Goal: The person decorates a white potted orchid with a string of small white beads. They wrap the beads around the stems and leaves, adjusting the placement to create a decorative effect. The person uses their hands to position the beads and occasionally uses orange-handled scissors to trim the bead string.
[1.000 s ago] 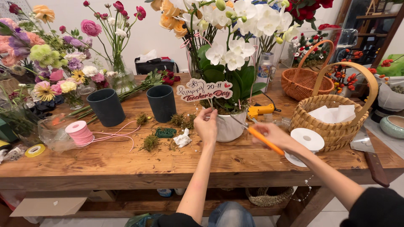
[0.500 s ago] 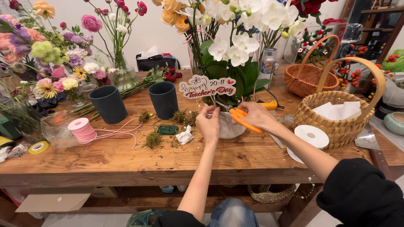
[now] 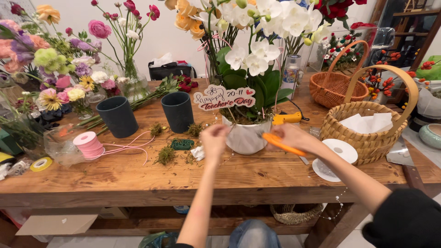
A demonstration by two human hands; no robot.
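Right hand (image 3: 287, 137) grips orange scissors (image 3: 281, 143) beside the white pot (image 3: 245, 137); left hand (image 3: 214, 139), fingers pinched, steadies something fine there.

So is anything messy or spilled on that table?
Yes. Clumps of green moss lie scattered on the wooden table in front of the two dark cups, beside the white orchid pot. Pink ribbon trails loose from its spool. Nothing looks tipped over or broken.
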